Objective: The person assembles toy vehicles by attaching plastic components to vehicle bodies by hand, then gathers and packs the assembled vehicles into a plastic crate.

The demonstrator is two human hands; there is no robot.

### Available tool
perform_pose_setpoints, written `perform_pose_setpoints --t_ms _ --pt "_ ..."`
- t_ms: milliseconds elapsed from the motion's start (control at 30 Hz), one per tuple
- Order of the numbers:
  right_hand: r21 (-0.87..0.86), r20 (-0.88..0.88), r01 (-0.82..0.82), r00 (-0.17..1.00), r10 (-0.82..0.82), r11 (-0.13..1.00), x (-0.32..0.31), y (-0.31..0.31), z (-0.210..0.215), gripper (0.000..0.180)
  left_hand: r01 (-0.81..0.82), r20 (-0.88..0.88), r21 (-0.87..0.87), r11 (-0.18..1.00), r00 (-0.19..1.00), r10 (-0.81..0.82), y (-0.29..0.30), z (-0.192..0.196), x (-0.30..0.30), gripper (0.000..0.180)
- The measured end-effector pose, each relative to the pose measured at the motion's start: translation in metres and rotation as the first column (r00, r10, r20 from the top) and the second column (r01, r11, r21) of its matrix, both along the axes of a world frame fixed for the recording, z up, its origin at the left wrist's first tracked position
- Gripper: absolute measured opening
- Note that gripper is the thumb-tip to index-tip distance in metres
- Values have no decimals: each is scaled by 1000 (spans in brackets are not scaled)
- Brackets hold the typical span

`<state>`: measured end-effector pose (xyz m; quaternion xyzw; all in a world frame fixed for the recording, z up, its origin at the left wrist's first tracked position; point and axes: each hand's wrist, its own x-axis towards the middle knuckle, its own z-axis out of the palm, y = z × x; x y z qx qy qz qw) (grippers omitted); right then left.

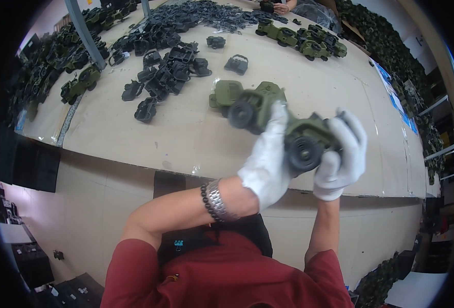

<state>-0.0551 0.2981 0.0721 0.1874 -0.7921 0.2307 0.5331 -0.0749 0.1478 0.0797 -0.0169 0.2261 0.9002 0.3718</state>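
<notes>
Between my gloved hands, above the near part of the table, is an olive-green toy jeep [311, 128] with black wheels, held tilted. My left hand [268, 167], in a white glove, grips its middle from below. My right hand [346, 154], also white-gloved, has its fingers curled around the right end. Just behind on the tabletop, another green toy vehicle [228, 92] is partly hidden by the held one. Dark grey plastic parts [170, 72] lie in a loose heap to the left, with a single grey part [236, 63] apart from them.
A long cardboard-covered table [134, 138] spans the view. More green toy vehicles [309, 42] stand far right, others [47, 66] are piled at left beside a metal post [85, 33]. Across the table shows another person's hand [284, 6]. Green heaps [386, 46] line the right.
</notes>
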Motion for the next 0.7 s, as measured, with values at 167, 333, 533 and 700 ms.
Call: perform_pose_setpoints --t_ms 167,333,533,700 --pt "-525 6 24 1000 -24 851 -53 90 11 46 15 -492 -331 943 850 -186 4 -19 -18 86" --pt "-727 435 436 890 -135 531 -132 210 -45 49 -947 -791 -143 286 -65 -608 -52 -47 -66 79" --pt "-778 616 480 711 340 405 -212 177 -55 72 -956 -678 -286 59 159 -718 -83 -83 -165 95" --pt "231 754 51 622 -212 972 -281 49 -12 77 -814 -608 -540 212 203 -767 -97 -71 -162 79"
